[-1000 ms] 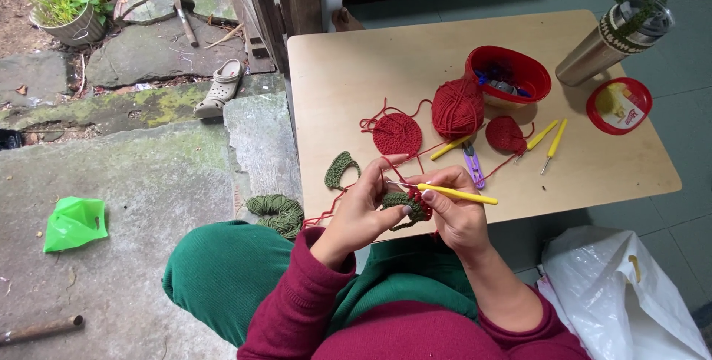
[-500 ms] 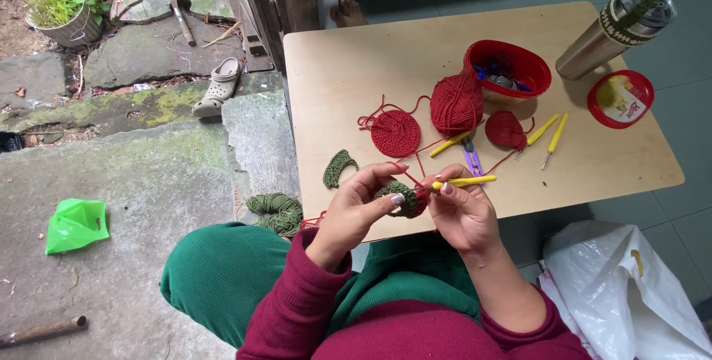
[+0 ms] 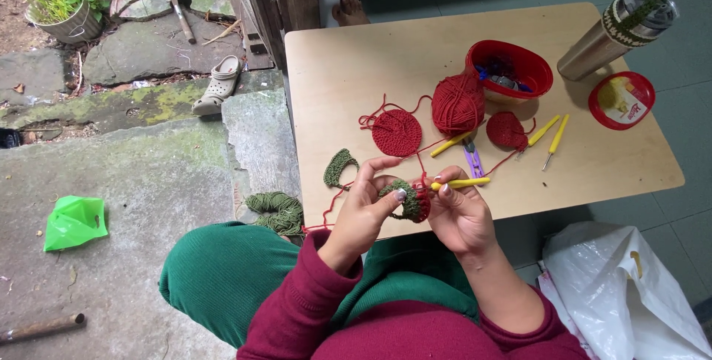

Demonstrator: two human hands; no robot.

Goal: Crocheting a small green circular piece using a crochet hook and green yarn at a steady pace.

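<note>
Head view looked down on two hands working just below the middle of the frame, at the near edge of a wooden table (image 3: 356, 56). The left hand (image 3: 367, 208) had its fingers curled narrowly, thumb and fingertips pinching a small crochet piece (image 3: 408, 198). The right hand (image 3: 458, 212) was closed around a yellow crochet hook (image 3: 461, 181), whose tip met the piece, with the other fingers folded loosely beneath.

The crochet piece was a small rounded patch, green on its left part and red on its right, held above the table edge and the green lap. A red strand ran from it up toward the table.

On the table lay one ball of red yarn (image 3: 457, 103) at centre, one flat red crocheted disc (image 3: 395, 132) to its left, and one smaller red crocheted piece (image 3: 506, 129) to its right. One green crocheted arc (image 3: 337, 167) lay near the left edge. Three more yellow hooks (image 3: 555, 137) rested near the ball and the small red piece, with one purple tool (image 3: 472, 160) between them. One red bowl (image 3: 512, 71) sat in the upper middle, one round red tub (image 3: 621, 100) at upper right, and one metal flask (image 3: 615, 26) leaned in the top right corner. One bundle of green yarn (image 3: 276, 212) lay on the stone to the left, beyond the table.
</note>
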